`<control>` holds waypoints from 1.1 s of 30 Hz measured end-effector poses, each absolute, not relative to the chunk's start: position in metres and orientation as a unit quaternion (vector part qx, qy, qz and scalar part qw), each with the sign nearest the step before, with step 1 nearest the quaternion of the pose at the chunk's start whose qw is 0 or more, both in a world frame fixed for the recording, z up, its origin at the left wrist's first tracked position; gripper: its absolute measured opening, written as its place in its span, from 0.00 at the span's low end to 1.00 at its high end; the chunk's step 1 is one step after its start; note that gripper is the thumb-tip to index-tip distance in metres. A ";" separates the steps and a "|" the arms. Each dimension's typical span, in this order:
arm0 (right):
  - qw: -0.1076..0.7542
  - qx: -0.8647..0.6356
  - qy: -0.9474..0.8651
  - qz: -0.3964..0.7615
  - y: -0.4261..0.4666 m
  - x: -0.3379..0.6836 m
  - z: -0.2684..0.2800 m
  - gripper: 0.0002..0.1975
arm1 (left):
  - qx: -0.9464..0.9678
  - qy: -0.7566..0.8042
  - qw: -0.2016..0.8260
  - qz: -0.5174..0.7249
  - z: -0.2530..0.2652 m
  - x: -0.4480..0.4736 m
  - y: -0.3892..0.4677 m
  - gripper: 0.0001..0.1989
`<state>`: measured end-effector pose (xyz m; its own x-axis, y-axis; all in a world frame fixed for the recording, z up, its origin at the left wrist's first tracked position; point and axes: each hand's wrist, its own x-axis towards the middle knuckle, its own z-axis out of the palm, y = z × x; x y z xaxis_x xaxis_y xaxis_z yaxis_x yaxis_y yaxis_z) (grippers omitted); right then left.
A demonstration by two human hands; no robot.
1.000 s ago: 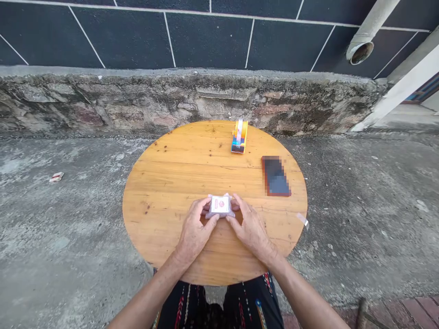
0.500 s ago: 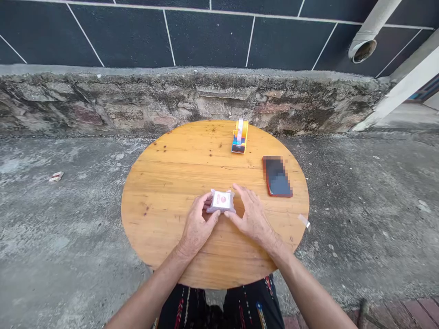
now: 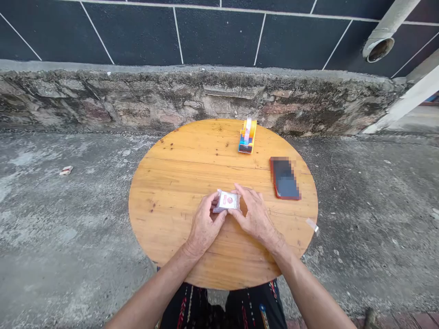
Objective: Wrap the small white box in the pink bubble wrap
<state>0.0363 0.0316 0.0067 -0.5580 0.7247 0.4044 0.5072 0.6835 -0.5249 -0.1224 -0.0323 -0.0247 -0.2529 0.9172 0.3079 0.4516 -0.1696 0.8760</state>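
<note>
A small flat packet in clear plastic wrap, with a white label and red print, is between my hands over the near middle of the round wooden table. My left hand grips its left end, thumb at the near edge and fingers partly hidden behind it. Around the right end closes my right hand, its thumb on the near edge and its index finger at the far corner. What lies inside the wrap cannot be made out.
At the far edge stands a yellow and blue tape dispenser. A phone in a red case lies to the right, partly pixelated. A short strip of clear tape sticks to the right rim. Behind the table runs a stone wall base.
The whole view has shifted, so the table and things sit a little further right. My right fingers have closed in on the packet's right end, and the packet is tilted slightly.
</note>
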 end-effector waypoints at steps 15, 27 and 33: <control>0.305 -0.345 -0.866 0.194 0.033 0.041 0.006 0.31 | 0.573 0.622 0.198 0.496 -0.024 -0.120 -0.033 0.24; 0.306 -0.404 -0.821 0.262 0.033 0.058 -0.002 0.38 | 0.584 0.645 0.110 0.480 -0.023 -0.122 -0.036 0.33; 0.300 -0.391 -0.828 0.268 0.031 0.058 -0.009 0.36 | 0.599 0.622 0.183 0.470 -0.028 -0.122 -0.033 0.37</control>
<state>0.0576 0.0312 -0.0095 -0.5143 0.8082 0.2869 0.4867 0.5505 -0.6783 -0.1224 -0.0335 -0.0281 -0.2152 0.9174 0.3347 0.5736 -0.1587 0.8037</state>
